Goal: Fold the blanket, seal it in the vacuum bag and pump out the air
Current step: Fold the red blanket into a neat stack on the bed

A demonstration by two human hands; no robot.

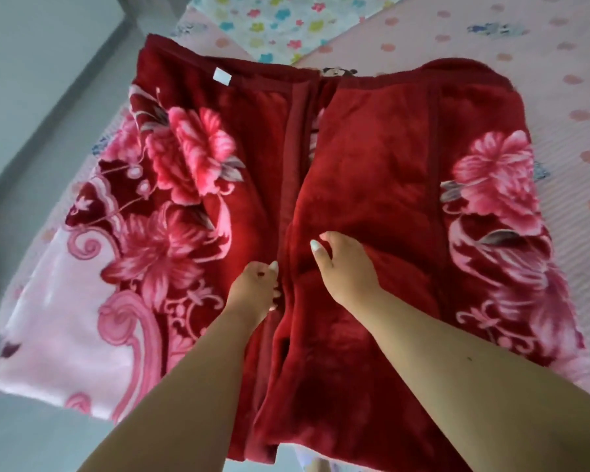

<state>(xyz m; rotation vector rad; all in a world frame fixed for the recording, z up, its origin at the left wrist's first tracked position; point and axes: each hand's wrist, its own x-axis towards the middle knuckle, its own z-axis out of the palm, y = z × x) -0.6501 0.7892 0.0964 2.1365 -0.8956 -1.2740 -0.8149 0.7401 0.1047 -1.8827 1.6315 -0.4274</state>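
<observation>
Lying on the bed (559,97), the blanket (372,172) has both sides folded inward; left hand (256,289) pinches its edge, right hand (344,264) rests loosely curled on it

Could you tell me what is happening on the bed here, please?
A person is folding a red floral blanket on a bed. Both sides are folded in and meet along the middle. The left hand pinches the blanket's edge at that seam, and the right hand presses the right flap. No vacuum bag is in view.
</observation>
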